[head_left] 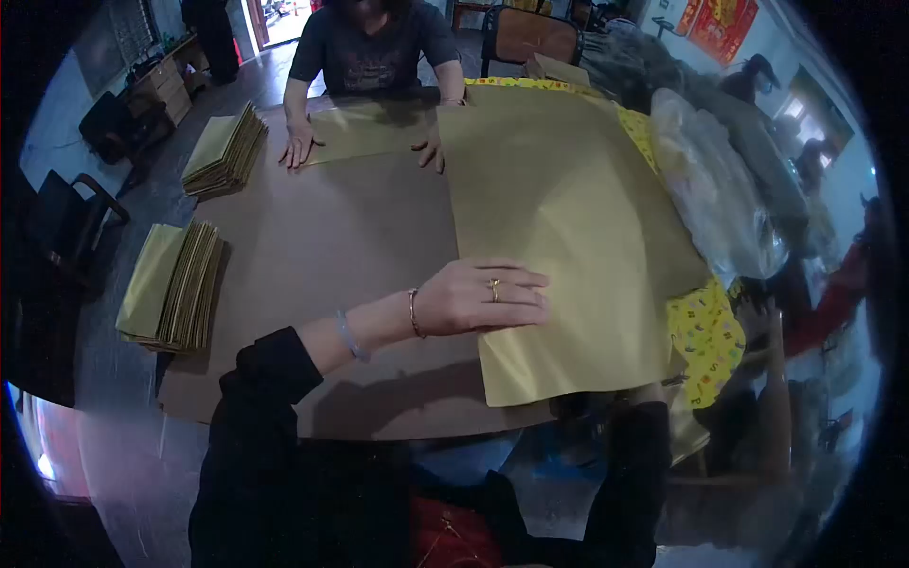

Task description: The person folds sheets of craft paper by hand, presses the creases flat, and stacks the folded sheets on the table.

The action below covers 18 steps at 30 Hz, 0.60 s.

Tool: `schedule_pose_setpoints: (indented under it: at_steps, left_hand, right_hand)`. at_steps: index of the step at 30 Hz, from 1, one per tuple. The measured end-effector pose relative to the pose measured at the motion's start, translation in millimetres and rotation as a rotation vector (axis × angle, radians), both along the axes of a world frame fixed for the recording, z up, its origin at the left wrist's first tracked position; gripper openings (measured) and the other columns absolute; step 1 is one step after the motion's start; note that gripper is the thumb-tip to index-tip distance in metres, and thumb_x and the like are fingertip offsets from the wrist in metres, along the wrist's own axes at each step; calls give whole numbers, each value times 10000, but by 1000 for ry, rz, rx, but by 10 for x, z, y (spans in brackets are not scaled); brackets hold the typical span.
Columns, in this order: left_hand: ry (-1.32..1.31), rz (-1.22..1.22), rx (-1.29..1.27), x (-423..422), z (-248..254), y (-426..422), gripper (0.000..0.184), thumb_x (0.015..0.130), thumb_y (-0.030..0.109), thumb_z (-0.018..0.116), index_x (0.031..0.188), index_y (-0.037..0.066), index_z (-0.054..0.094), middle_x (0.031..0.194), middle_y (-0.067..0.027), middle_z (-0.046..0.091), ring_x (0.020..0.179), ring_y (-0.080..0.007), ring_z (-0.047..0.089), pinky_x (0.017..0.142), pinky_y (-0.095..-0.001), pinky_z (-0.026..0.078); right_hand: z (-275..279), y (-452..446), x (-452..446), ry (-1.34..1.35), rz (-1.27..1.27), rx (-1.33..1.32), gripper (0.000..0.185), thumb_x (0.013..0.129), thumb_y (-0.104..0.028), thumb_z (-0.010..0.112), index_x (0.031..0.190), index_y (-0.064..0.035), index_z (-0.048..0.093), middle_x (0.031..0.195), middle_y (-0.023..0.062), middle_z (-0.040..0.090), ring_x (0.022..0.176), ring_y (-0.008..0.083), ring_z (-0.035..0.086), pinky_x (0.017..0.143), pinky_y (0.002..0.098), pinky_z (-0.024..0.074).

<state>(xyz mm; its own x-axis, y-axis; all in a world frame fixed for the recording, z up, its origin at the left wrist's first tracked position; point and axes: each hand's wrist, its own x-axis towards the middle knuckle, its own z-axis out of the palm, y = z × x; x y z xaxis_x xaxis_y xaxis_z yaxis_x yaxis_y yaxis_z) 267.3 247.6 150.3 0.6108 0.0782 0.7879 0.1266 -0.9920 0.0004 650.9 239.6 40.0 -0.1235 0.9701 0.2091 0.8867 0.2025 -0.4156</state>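
Presently, the left hand (488, 295) lies palm down on the large gold sheet (587, 237), fingers extended and close together, gripping nothing visible. The sheet covers the right part of the brown surface (331, 227). The right hand (650, 392) is mostly hidden at the sheet's near edge; its finger state cannot be determined.

The person wears black clothing with long sleeves. On the left hand (488, 298), a gold-coloured ring (493, 289) circles one finger; a thin gold-toned bracelet (414, 312) rings the wrist, and a pale blue band (350, 336) sits higher on the forearm. A red patch (454, 535) shows at the front, crossed by thin lines.
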Motion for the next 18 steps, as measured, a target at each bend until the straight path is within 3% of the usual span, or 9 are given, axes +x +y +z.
schedule_pose_setpoints:
  at_steps: [10,18]
  left_hand:
    - [-38,65,-68,-322,-248,-629,199,842,107,583,1019,112,675,1092,-18,659,1081,-210,616,899,-349,510]
    - [-183,35,-185,-625,-151,-1022,204,863,140,600,1041,76,675,1074,-46,676,1051,-236,635,890,-360,506]
  right_hand:
    - [-13,-295,196,317,-80,69,300,901,-170,522,1196,-115,521,1341,107,489,1227,238,461,1050,412,321]
    - [140,-325,239,533,-65,185,242,877,-148,574,1115,-108,574,1313,110,515,1198,218,482,1025,385,355]
